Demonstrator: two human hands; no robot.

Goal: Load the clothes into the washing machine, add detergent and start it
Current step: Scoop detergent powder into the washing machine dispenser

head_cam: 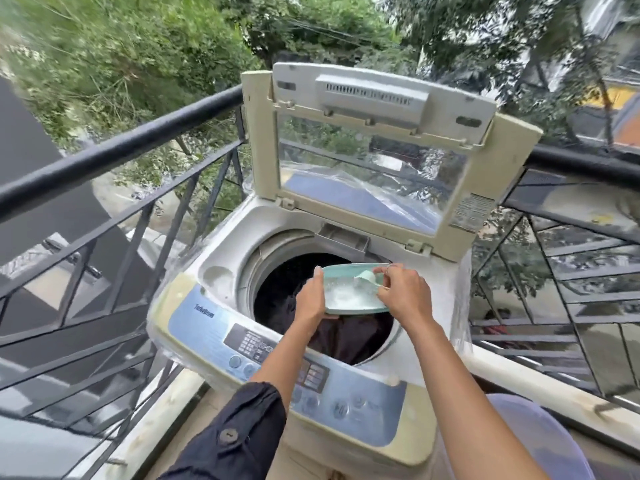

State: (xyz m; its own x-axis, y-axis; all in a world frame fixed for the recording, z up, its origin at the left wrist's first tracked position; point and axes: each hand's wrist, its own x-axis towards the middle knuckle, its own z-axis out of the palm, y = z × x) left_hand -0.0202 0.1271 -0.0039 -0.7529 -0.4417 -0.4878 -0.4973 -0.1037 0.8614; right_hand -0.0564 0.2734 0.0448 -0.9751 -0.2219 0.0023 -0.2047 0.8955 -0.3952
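Observation:
A top-loading washing machine [221,258] stands on a balcony with its lid [374,147] raised. Dark clothes [346,337] lie inside the drum. Over the drum opening my left hand [313,299] grips the left side of a pale green detergent box [346,299] holding white powder. My right hand [403,292] pinches a small light green scoop [367,277] inside the box. The control panel [249,344] with its buttons runs along the machine's near edge, partly hidden by my left forearm.
A black metal railing [114,147] borders the balcony on the left and right [581,164], close to the machine. A pale blue rounded object [533,431] sits at the lower right. Trees fill the background.

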